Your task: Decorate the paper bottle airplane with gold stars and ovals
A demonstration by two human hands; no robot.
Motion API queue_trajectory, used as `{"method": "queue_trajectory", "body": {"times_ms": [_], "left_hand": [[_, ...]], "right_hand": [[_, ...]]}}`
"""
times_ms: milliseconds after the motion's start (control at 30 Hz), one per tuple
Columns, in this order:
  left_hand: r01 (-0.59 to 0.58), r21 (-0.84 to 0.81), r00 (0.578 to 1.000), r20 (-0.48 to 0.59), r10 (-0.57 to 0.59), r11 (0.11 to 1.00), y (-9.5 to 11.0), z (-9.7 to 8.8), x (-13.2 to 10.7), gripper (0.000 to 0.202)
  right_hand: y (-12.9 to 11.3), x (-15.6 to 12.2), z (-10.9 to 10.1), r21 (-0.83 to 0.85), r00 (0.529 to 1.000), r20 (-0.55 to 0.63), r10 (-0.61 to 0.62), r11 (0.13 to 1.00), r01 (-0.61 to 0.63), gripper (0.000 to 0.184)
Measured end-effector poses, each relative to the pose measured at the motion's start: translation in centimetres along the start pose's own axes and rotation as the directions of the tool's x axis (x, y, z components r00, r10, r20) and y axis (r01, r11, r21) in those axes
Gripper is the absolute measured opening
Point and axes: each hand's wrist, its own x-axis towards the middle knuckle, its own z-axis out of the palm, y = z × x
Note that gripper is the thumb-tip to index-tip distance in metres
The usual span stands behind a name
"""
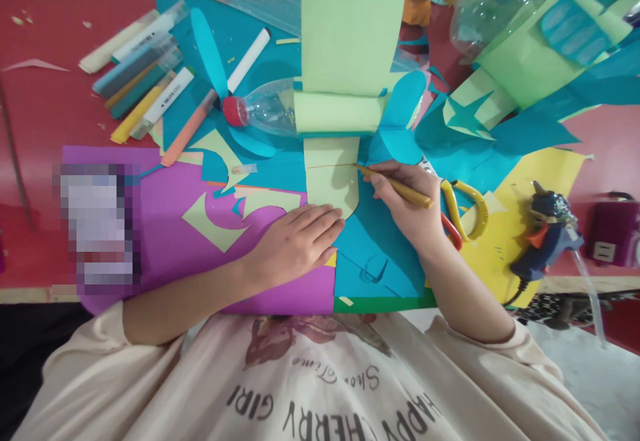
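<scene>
My right hand [407, 194] grips a yellow-brown marker [405, 189], its tip at the right end of a thin line across a pale green paper flap [333, 184]. My left hand [300, 241] lies flat, fingers stretched out, against the flap's lower left edge. The flap reaches toward me from a clear plastic bottle [270, 106] lying on its side with a red cap [235, 111]. Pale green paper [345, 111] wraps the bottle. A larger green panel [353, 24] extends from its far side. Blue paper blades stand at the cap, and blue paper fins [400, 118] at the other end.
Several markers [150, 88] lie at the back left, with a phone-like blurred object [97, 224] nearer me. Yellow-handled scissors [467, 211] and a glue gun [545, 234] are on the right. A second paper-covered bottle [530, 54] stands beyond. Paper scraps [215, 221] cover the coloured sheets.
</scene>
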Motion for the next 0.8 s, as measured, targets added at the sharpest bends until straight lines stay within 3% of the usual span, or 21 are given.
{"method": "queue_trajectory", "body": {"times_ms": [233, 567, 800], "left_hand": [[-0.003, 0.000, 1.000, -0.019, 0.003, 1.000, -0.12, 0.00, -0.02, 0.026], [-0.001, -0.013, 0.999, -0.047, 0.000, 1.000, -0.09, 0.03, 0.06, 0.025], [0.034, -0.040, 0.999, -0.014, -0.035, 0.999, -0.13, -0.05, 0.05, 0.024]], "right_hand": [[-0.15, -0.15, -0.31, 0.048, 0.996, -0.015, -0.091, 0.995, 0.092, 0.017], [-0.28, 0.06, -0.17, 0.028, 1.000, 0.007, 0.010, 1.000, -0.011, 0.011], [-0.34, -0.21, -0.23, -0.019, 0.999, 0.037, -0.026, 0.999, 0.027, 0.013]]}}
